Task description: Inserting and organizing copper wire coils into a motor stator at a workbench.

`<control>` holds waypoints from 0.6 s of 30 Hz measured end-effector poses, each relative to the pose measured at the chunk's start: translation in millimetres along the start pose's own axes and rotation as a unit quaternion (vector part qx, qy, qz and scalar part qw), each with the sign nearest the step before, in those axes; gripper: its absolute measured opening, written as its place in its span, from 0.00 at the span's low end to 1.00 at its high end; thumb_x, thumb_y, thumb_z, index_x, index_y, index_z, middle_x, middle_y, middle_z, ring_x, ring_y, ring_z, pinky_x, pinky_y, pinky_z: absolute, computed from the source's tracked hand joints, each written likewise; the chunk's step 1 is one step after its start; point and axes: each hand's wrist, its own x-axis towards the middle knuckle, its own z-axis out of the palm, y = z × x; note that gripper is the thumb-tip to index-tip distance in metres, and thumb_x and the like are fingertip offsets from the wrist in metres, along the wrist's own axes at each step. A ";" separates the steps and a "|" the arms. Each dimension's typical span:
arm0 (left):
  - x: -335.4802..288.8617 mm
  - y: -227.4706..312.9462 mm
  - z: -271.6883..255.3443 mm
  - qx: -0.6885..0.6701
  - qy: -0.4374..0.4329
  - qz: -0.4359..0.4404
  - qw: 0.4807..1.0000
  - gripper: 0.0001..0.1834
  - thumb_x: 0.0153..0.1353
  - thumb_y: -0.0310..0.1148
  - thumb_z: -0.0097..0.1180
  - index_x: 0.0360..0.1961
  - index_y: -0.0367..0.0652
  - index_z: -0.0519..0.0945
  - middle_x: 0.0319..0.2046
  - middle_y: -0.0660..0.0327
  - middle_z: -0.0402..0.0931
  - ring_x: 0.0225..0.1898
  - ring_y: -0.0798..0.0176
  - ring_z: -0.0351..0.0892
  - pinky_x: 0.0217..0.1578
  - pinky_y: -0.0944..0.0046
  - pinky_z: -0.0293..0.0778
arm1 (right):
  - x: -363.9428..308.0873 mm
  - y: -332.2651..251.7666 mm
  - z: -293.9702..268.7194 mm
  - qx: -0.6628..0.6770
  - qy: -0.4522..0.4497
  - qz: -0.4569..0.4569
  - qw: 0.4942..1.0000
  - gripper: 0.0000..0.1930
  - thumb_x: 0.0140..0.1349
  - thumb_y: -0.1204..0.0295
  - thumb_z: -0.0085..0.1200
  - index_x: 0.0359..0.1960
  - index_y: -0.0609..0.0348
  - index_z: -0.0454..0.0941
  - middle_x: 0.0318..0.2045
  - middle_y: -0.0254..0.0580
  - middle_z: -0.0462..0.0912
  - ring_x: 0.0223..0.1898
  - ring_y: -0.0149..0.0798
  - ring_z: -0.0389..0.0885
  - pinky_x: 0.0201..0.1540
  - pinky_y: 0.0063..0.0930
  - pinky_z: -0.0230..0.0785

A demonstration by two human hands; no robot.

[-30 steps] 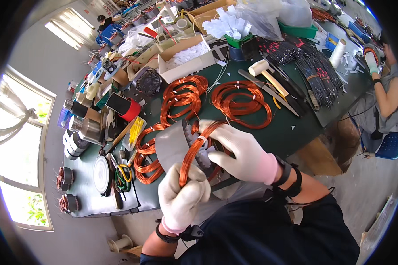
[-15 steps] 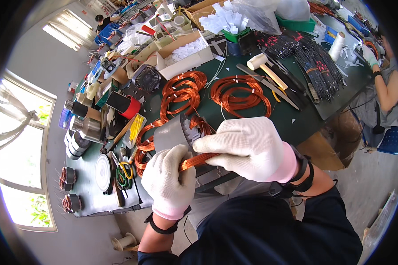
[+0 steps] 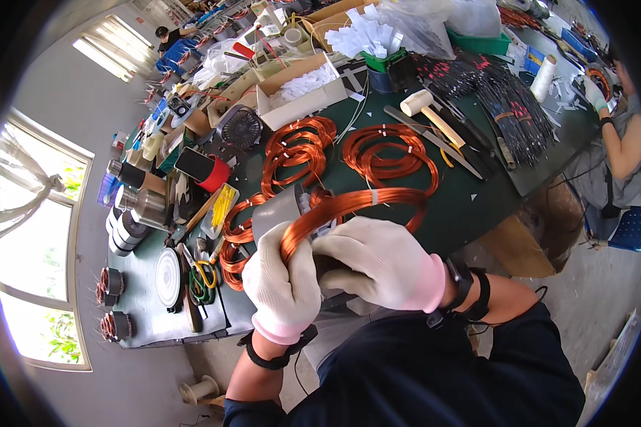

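My left hand [image 3: 283, 281], in a white knitted glove, is closed around one end of a copper wire coil [image 3: 363, 199]. The coil arches up and to the right, with a white tie at its top. Under that arch is my right hand [image 3: 381, 262], gloved too, its fingers bent and pressed together close to the left hand. Whatever sits in those right fingers is hidden. Just behind both hands lies a grey metal stator ring [image 3: 271, 210] with copper windings and pale slot pieces at its opening, partly covered by the coil and the gloves.
More copper coils [image 3: 295, 153] lie behind the stator. A mallet [image 3: 434, 117], a long blade [image 3: 434, 142] and black sleeved leads [image 3: 509, 107] are to the right. Scissors [image 3: 205, 274], a yellow-filled tray [image 3: 223, 208] and a steel flask [image 3: 144, 206] are at left. A co-worker's gloved hand [image 3: 595, 92] is far right.
The copper coil has swung up into an arch above my right hand. My right hand has moved down and left, closer to the left hand, which has shifted slightly right.
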 end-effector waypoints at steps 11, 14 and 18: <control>-8.2 4.3 -14.4 0.000 -0.046 -0.047 0.998 0.14 0.65 0.19 0.54 0.52 0.31 0.77 0.24 0.56 0.79 0.20 0.61 0.80 0.26 0.63 0.76 | -15.6 9.0 4.5 -0.073 -0.156 0.010 0.985 0.12 0.65 0.67 0.60 0.46 0.58 0.79 0.34 0.40 0.85 0.37 0.50 0.86 0.41 0.39 0.78; -11.7 13.5 -19.5 -0.058 -0.077 -0.162 0.982 0.17 0.68 0.19 0.51 0.58 0.29 0.73 0.23 0.58 0.77 0.19 0.69 0.79 0.22 0.67 0.75 | -9.7 4.3 1.9 -0.025 -0.125 0.029 0.991 0.32 0.59 0.70 0.67 0.66 0.58 0.71 0.41 0.46 0.84 0.39 0.51 0.86 0.41 0.37 0.80; -16.0 6.5 -24.7 -0.052 -0.103 -0.154 0.981 0.19 0.67 0.19 0.52 0.59 0.27 0.73 0.21 0.59 0.78 0.19 0.68 0.80 0.23 0.67 0.75 | 12.9 -1.0 -9.9 0.132 -0.068 0.188 0.971 0.61 0.50 0.68 0.77 0.81 0.57 0.45 0.39 0.48 0.80 0.32 0.47 0.82 0.41 0.34 0.77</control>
